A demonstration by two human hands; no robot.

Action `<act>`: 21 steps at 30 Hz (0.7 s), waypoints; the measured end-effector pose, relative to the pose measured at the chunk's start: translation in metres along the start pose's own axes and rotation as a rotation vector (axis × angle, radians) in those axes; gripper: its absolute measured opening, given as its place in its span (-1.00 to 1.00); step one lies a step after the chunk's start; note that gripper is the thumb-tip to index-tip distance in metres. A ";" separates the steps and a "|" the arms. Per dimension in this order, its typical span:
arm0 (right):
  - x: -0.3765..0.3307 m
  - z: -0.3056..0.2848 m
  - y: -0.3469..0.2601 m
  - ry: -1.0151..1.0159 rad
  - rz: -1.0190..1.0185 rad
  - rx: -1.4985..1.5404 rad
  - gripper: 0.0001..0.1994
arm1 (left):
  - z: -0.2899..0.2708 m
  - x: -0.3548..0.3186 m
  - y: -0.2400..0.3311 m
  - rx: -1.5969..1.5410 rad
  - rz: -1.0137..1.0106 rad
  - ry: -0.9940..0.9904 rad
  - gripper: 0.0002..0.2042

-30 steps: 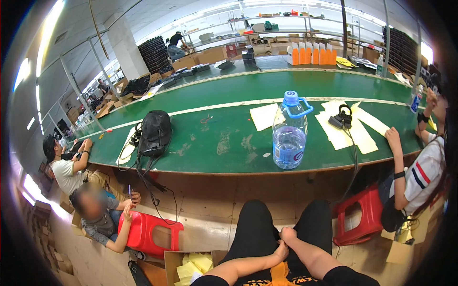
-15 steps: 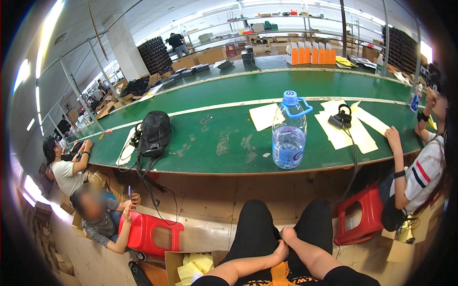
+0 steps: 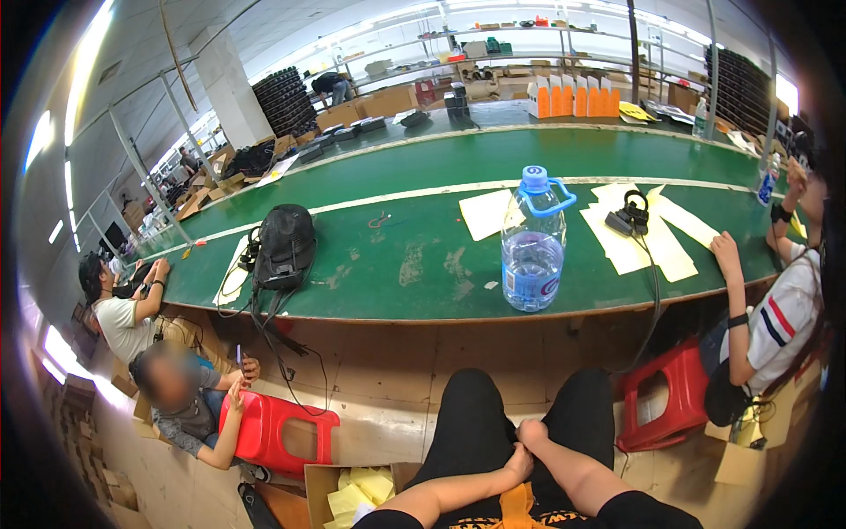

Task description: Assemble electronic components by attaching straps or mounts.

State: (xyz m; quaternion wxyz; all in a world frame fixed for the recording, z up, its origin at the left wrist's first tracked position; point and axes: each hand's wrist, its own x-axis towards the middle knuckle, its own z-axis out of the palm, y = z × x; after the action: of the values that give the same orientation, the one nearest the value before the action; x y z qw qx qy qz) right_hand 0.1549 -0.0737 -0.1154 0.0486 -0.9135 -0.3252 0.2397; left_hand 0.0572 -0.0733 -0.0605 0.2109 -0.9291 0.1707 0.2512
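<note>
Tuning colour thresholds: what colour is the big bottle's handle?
The handle is blue; head view.

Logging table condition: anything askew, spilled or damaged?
Yellow sheets lie unevenly fanned under the black device, cords beside the black cap dangle off the green table, and pale smudges mark its top. No spill shows around the upright bottle.

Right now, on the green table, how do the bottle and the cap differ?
Color: the bottle is see-through with a blue lid and handle; the cap is black.
Pose: the bottle stands upright, while the cap lies on the tabletop.
Place: the bottle is right of the picture's middle, the cap left of it.
Shared: both rest on the green table.
</note>
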 end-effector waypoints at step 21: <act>0.003 0.006 -0.001 -0.038 0.074 0.104 -0.75 | -0.005 -0.006 -0.005 -0.060 0.008 0.048 -0.74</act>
State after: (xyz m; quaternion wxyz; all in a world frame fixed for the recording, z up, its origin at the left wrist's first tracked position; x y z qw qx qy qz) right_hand 0.1533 -0.0717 -0.1217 0.0807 -0.9164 -0.2792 0.2753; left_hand 0.0567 -0.0701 -0.0520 0.1777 -0.9401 0.1720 0.2345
